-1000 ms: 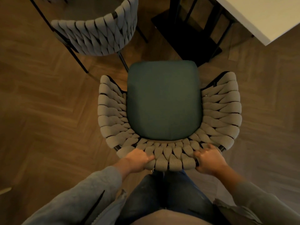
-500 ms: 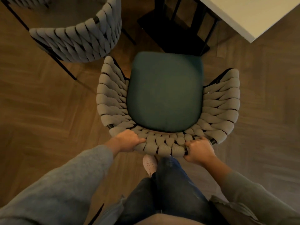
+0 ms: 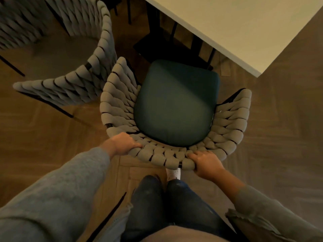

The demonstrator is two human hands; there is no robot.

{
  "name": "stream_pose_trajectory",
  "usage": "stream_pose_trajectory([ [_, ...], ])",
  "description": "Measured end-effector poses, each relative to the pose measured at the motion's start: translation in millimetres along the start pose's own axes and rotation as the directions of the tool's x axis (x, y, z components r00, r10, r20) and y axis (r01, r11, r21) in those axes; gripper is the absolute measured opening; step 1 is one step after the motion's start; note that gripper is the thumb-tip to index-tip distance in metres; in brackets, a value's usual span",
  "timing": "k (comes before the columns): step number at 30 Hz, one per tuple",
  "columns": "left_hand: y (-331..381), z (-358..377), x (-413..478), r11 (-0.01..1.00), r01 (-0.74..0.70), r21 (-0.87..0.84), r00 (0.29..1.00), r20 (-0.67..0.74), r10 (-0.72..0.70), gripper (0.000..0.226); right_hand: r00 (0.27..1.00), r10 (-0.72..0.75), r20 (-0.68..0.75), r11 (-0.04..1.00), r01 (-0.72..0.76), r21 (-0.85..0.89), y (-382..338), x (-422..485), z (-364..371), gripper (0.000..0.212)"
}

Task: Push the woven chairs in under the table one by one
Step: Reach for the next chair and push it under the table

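Dark blue jeans (image 3: 174,206) cover both legs. Left of the jeans, a thick grey sleeve (image 3: 57,186) reaches the wrist of the bare left hand (image 3: 122,144). Right of them, another grey sleeve (image 3: 272,212) ends short of the bare right hand (image 3: 206,163). Just beyond the jeans shows a white perforated shoe (image 3: 173,173).

Dim warm light leaves the floor (image 3: 43,137) murky and the table (image 3: 244,32) palest, a shadow slants across the near chair (image 3: 176,105), and blur smears the far chair (image 3: 57,88).
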State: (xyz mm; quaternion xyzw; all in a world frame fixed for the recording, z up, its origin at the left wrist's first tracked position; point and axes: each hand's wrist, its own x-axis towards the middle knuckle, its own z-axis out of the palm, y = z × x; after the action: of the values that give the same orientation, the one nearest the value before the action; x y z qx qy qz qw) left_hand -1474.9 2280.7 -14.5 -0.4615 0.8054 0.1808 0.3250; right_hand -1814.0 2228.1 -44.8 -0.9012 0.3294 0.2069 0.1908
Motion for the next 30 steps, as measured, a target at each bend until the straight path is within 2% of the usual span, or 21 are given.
stream_pose_trajectory([
  [4, -48, -16, 13, 0.999, -0.004, 0.036, 1.0, 0.022, 0.003, 0.047, 0.998, 0.068, 0.002, 0.998, -0.068, -0.003, -9, 34, -23, 0.034],
  [13, -134, -26, 28, 0.989, -0.076, 0.125, 0.995, 0.08, 0.066, 0.057, 0.976, 0.217, -0.016, 0.975, -0.216, 0.06, -44, 97, -47, 0.036],
  [18, -170, -30, 32, 0.97, -0.147, 0.194, 0.988, 0.065, 0.137, 0.052, 0.954, 0.296, -0.048, 0.947, -0.287, 0.141, -59, 117, -50, 0.034],
  [22, -178, -33, 30, 0.95, -0.218, 0.225, 0.976, 0.044, 0.213, 0.047, 0.947, 0.317, -0.058, 0.942, -0.307, 0.138, -66, 121, -51, 0.036],
  [30, -186, -61, 33, 0.918, -0.27, 0.29, 0.958, -0.012, 0.286, 0.042, 0.931, 0.35, -0.103, 0.927, -0.329, 0.18, -53, 111, -74, 0.044],
])
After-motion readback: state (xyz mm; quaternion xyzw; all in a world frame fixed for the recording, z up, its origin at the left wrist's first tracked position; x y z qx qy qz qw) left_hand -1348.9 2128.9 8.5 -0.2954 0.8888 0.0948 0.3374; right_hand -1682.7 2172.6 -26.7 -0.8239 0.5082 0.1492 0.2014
